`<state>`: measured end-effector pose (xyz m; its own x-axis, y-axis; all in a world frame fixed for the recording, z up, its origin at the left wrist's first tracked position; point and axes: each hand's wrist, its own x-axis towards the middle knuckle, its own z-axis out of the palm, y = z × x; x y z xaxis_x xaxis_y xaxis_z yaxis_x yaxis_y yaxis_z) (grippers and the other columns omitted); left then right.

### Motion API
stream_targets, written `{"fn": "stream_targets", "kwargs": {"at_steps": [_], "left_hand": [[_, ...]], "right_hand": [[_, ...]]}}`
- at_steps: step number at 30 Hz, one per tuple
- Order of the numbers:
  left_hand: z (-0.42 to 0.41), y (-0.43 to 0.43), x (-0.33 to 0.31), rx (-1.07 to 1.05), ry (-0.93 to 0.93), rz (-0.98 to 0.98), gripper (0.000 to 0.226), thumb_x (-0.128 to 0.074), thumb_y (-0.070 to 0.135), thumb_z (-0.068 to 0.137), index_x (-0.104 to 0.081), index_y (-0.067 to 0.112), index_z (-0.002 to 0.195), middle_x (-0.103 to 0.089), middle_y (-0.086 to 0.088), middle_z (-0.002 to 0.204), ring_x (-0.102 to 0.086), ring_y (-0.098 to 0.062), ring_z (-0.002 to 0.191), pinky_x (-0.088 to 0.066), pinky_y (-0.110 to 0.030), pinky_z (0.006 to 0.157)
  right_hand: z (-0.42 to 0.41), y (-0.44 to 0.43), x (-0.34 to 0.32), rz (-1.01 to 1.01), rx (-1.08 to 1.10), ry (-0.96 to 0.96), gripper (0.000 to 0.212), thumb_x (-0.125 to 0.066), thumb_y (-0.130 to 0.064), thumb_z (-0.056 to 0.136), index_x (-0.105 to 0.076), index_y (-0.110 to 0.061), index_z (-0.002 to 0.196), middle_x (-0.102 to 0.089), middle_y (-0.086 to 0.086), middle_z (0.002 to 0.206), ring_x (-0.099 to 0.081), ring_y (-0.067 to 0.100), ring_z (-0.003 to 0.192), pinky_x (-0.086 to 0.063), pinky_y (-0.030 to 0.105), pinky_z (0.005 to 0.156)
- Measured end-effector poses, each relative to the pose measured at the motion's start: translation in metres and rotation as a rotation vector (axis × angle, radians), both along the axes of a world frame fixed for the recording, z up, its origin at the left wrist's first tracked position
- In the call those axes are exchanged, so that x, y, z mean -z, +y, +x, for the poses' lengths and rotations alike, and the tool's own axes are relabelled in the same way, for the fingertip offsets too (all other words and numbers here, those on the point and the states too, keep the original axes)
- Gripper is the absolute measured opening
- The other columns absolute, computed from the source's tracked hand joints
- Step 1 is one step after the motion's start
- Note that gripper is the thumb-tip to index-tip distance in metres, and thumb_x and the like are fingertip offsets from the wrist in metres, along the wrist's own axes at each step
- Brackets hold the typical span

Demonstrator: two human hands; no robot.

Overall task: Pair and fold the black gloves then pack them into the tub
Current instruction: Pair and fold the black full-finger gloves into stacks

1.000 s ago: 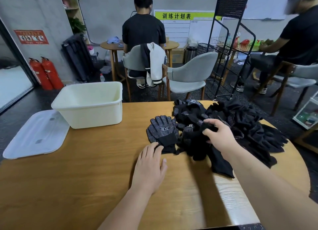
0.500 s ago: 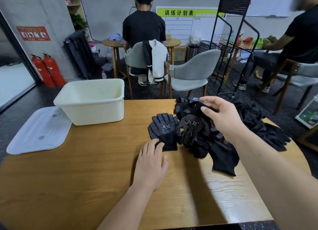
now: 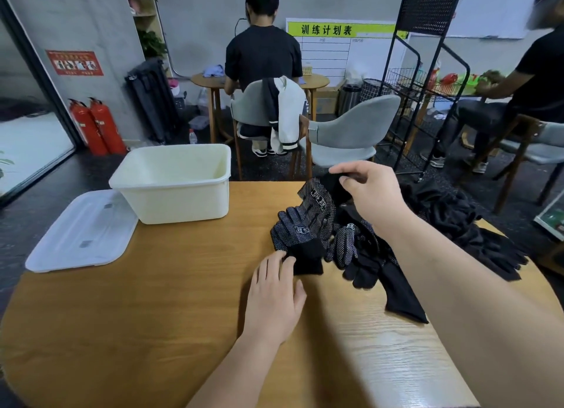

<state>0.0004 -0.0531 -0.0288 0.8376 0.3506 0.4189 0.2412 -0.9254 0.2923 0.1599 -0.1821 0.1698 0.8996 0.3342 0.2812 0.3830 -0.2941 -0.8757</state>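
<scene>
Left hand [image 3: 274, 297] flat on table [image 3: 146, 316], fingers straight, tips touching cuff of flat glove [image 3: 297, 233]. Right hand [image 3: 370, 191] raised, pinching second glove [image 3: 319, 195] by cuff, beside pile [image 3: 451, 218]. Tub [image 3: 174, 185] far-left.

Tabletop [image 3: 137, 316]: round, light wood grain.
Lid [image 3: 82, 233]: white plastic, flat at the tabletop's far left edge.
Fire extinguishers [image 3: 97, 127]: two, red, upright by the left wall.
Grey chairs [image 3: 345, 136]: two beyond the tabletop; a jacket [image 3: 285, 114] draped over the left one.
Seated person [image 3: 262, 56]: back turned, at a small round table [image 3: 210, 81].
Wire rack [image 3: 427, 81]: black, right of the chairs.
Wall chart [image 3: 329, 50]: white, green header.
</scene>
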Motion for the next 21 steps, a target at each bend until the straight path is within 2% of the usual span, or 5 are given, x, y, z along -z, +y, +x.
{"fn": "stream_targets", "kwargs": {"at_steps": [8, 11, 13, 16, 21], "left_hand": [[-0.003, 0.004, -0.003, -0.13, -0.069, -0.029, 0.04, -0.058, 0.027, 0.096, -0.058, 0.014, 0.133, -0.051, -0.006, 0.14, -0.05, -0.028, 0.126, -0.045, -0.044, 0.11], [-0.003, 0.002, -0.002, -0.117, -0.059, -0.007, 0.038, -0.058, 0.027, 0.094, -0.059, 0.014, 0.13, -0.052, -0.006, 0.138, -0.052, -0.029, 0.124, -0.045, -0.045, 0.109], [-0.003, 0.001, -0.001, -0.076, -0.062, 0.014, 0.038, -0.058, 0.025, 0.093, -0.059, 0.014, 0.13, -0.053, -0.006, 0.138, -0.053, -0.029, 0.124, -0.045, -0.045, 0.108], [-0.002, 0.001, 0.001, -0.051, -0.065, 0.042, 0.038, -0.06, 0.022, 0.092, -0.06, 0.014, 0.129, -0.054, -0.007, 0.137, -0.054, -0.029, 0.124, -0.046, -0.045, 0.108], [-0.002, 0.0, 0.002, -0.054, -0.064, 0.049, 0.039, -0.061, 0.022, 0.093, -0.06, 0.014, 0.131, -0.054, -0.006, 0.137, -0.053, -0.028, 0.125, -0.046, -0.044, 0.108]], "right_hand": [[-0.047, 0.013, 0.052, 0.575, 0.308, 0.46, 0.032, -0.059, -0.011, 0.096, -0.082, -0.032, 0.102, -0.08, -0.003, 0.099, -0.072, 0.016, 0.084, -0.063, 0.04, 0.086], [-0.078, -0.005, 0.112, 0.074, 0.455, 0.472, 0.029, -0.056, -0.032, 0.09, -0.079, -0.04, 0.105, -0.079, -0.003, 0.1, -0.071, 0.028, 0.097, -0.053, 0.041, 0.099], [-0.091, -0.013, 0.143, -0.192, 0.388, 0.401, 0.035, -0.057, -0.017, 0.096, -0.074, -0.019, 0.127, -0.076, 0.013, 0.116, -0.065, 0.034, 0.116, -0.041, 0.031, 0.1], [-0.104, -0.017, 0.164, -0.271, 0.272, 0.348, 0.054, -0.049, -0.025, 0.089, -0.065, -0.011, 0.139, -0.073, 0.016, 0.114, -0.068, 0.03, 0.106, -0.05, 0.036, 0.099], [-0.098, -0.006, 0.13, -0.175, 0.225, 0.278, 0.038, -0.058, -0.017, 0.095, -0.072, -0.019, 0.13, -0.073, 0.002, 0.116, -0.069, 0.017, 0.103, -0.051, 0.036, 0.102]]}}
